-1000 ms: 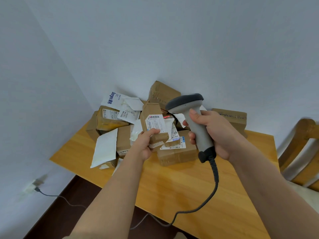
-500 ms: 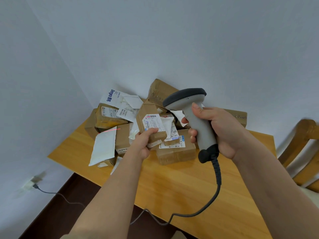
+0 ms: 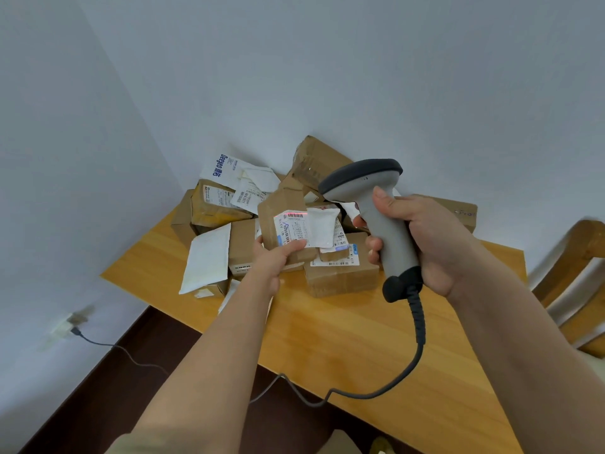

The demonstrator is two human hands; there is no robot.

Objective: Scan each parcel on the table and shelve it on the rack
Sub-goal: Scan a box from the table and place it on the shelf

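1. Your left hand (image 3: 276, 257) has its grip clamped on a small cardboard parcel (image 3: 282, 221), thumb across the lower edge of the white label (image 3: 292, 228), the other fingers behind the box and out of sight.
2. Your right hand (image 3: 422, 237) has its grip wrapped round the handle of the grey scanner (image 3: 370, 198); the head points left at the parcel and a red scan line lies across the top of the label.
3. You hold the parcel lifted, in front of the parcel pile (image 3: 262, 224) that sits in the far left corner of the bench (image 3: 360, 339).
4. Edges: the near bench edge runs diagonally below both forearms, and the left edge lies just beside the pile. Walls close in behind and to the left of the pile.
5. Open room: bare wood spreads on the near right part of the bench, under the scanner, and dark floor shows to the lower left.
6. A wooden chair (image 3: 576, 280) stands at the right, cut off by the frame.
7. The scanner cable (image 3: 415, 355) drops over the near bench edge; its far end is hard to follow. A second cord runs to a wall socket (image 3: 70, 324), blurred.
8. Print on most labels is too small to read, and the lower parcels are partly buried. A padded white mailer (image 3: 206, 257) leans on the pile's left.
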